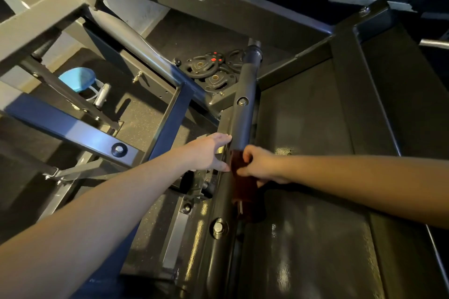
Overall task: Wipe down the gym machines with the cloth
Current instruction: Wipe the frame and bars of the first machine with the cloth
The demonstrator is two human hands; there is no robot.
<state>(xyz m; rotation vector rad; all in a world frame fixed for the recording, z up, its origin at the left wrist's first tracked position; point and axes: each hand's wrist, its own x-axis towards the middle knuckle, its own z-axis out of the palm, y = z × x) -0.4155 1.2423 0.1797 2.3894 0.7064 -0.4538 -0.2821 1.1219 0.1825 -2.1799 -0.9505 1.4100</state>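
Machine frame (315,141): dark grey, glossy paint with pale highlights. Cloth (244,184): dark reddish-brown. Weight plates (209,70): black, with small red marks and brass-coloured centres. Floor (138,116): black, flecked with pale specks. Rounded object (77,79) at left: light blue.

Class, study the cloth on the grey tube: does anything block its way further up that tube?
Nothing loose does. The right hand holds the cloth on the tube; above it sits only a bolt head. The left hand lies beside the tube, not across it.
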